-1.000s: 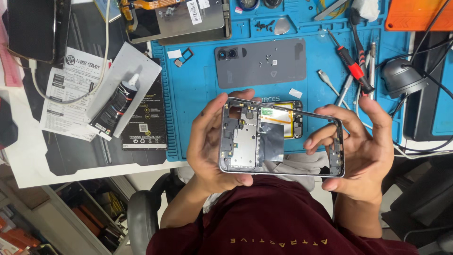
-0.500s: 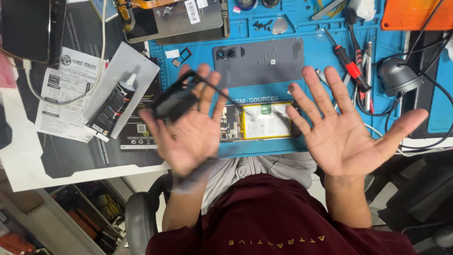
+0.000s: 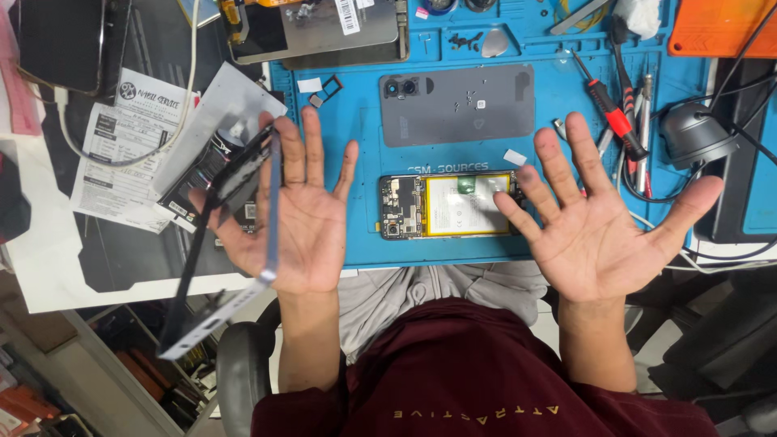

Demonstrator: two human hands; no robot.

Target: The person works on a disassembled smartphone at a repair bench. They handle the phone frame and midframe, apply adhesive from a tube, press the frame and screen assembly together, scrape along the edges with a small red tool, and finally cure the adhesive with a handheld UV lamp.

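My left hand (image 3: 303,222) is held palm up with its fingers spread, over the left edge of the blue work mat (image 3: 364,235). A thin silver-blue phone frame (image 3: 231,243), blurred, lies loosely across that palm and slants down to the left; my thumb seems to poke through it. No fingers are closed on it. My right hand (image 3: 595,231) is also palm up, spread wide and holding nothing. On the mat between my hands lies an opened phone body (image 3: 445,206) with its battery showing. A grey back cover (image 3: 461,105) lies just beyond it.
A red-handled screwdriver (image 3: 611,109) and thin metal tools lie on the mat at the right, beside a dark round device (image 3: 692,133) with cables. A black glue tube (image 3: 202,174), printed papers (image 3: 121,162) and a metal plate (image 3: 324,28) sit at the left and back. A chair armrest (image 3: 239,372) is below.
A second ago both hands held the frame over the phone body. They let go and opened palm up; the frame swung left onto my left hand, and the phone body now lies uncovered.
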